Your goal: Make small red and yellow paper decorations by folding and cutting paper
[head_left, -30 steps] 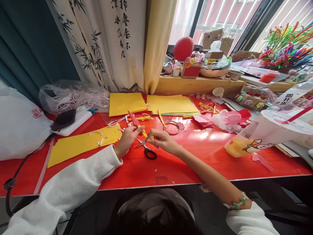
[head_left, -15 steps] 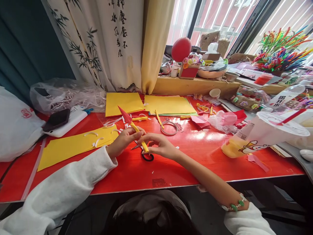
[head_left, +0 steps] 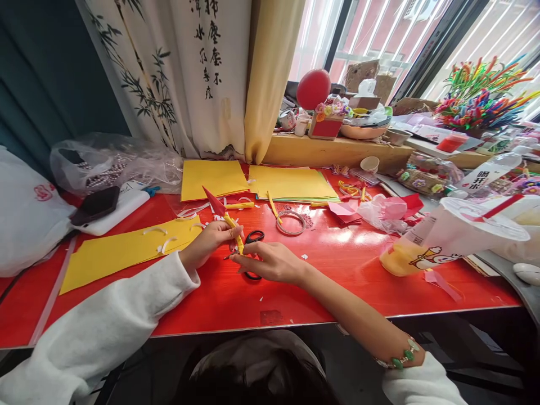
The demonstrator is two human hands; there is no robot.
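We noted the yellow paper stick (head_left: 239, 244) clamped in the left hand (head_left: 211, 238), red cone (head_left: 215, 203) pointing away leftward, long axis slanting back to the right hand (head_left: 270, 261), fingertips at its near end; whether gripping, we couldn't tell.

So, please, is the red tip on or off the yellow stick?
On: the red tip caps one end of the yellow stick.

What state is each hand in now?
Left hand: closed, holding red-tipped yellow stick.
Right hand: at the stick's lower end; grip cannot be told.
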